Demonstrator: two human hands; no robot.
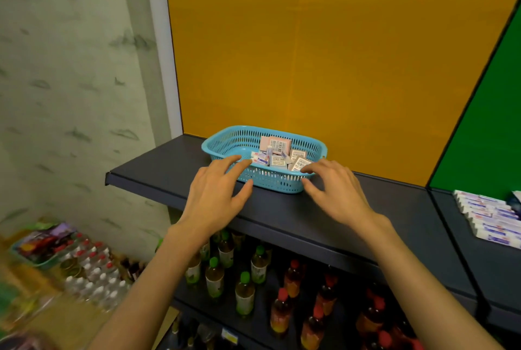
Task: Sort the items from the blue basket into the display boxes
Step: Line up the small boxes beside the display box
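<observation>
A blue slotted basket (pixel 231 139) stands on a dark shelf (pixel 158 172) against a yellow back panel. Inside lie several small boxes (pixel 277 144), pink and white with barcodes, plus white tubes. My left hand (pixel 217 189) hovers at the basket's near left corner, fingers spread, fingertips at the rim. My right hand (pixel 335 186) is at the near right corner, fingers relaxed and spread, index fingertip at the rim. Neither hand holds anything.
A row of white and purple packets (pixel 490 215) lies on the neighbouring shelf at right, before a green panel. Below the shelf stand bottles with green caps (pixel 245 290) and red caps (pixel 282 313). At lower left are packed water bottles (pixel 90 268) and a tray of goods.
</observation>
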